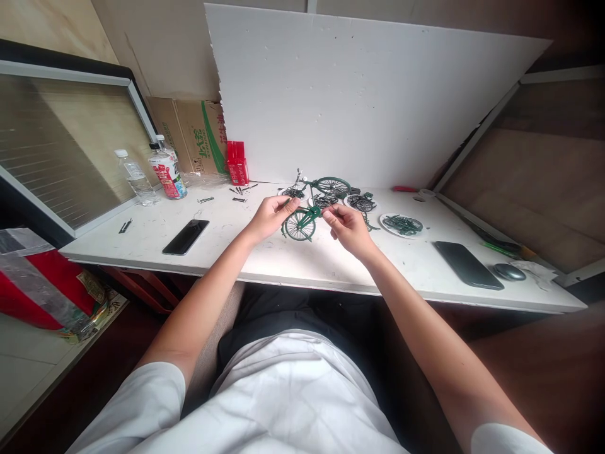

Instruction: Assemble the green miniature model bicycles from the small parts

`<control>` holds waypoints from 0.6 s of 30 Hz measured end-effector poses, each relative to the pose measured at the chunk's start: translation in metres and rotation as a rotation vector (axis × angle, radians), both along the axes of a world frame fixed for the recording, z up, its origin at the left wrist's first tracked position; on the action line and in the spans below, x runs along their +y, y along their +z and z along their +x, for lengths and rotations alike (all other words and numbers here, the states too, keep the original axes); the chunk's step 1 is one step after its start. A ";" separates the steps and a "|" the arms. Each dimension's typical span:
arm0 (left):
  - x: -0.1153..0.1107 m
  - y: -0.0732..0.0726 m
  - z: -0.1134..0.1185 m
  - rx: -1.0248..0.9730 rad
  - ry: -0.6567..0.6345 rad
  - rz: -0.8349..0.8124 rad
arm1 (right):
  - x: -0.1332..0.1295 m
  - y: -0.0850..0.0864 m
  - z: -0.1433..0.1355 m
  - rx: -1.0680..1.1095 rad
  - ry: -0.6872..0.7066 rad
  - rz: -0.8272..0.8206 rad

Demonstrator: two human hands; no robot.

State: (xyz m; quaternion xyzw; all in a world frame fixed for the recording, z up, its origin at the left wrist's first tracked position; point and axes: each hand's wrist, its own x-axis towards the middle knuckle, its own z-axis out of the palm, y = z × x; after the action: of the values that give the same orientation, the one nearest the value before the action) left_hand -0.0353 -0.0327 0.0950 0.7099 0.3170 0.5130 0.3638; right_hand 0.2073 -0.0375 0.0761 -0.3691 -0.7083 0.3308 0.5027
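A small green model bicycle [311, 213] with thin black-spoked wheels is between my two hands, over the white table. My left hand [273, 217] pinches its frame from the left, thumb and fingers closed above the nearer wheel. From the right, my right hand [348, 228] has its thumb and forefinger pinched together at the bicycle's green middle part. Whatever lies between those right fingertips is too small to make out. The farther wheel [333, 186] points away toward the back, and the handlebar end shows at the upper left.
Behind the bicycle, plates hold dark wheels [363, 202] and other small parts. Green parts fill a plate [401, 225] to the right. Phones lie left [186, 237] and right [467, 265], the latter beside a grey mouse [509, 272]. Bottles [168, 171] stand back left; a white board [359, 101] leans behind.
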 end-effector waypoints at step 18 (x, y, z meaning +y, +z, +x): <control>0.003 -0.003 0.001 -0.021 -0.103 -0.003 | 0.007 -0.015 -0.003 -0.126 -0.079 0.128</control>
State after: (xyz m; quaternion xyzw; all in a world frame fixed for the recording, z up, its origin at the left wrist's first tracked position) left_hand -0.0345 -0.0298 0.0921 0.7192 0.2770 0.5006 0.3943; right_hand 0.2042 -0.0302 0.0608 -0.3839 -0.7430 0.2410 0.4923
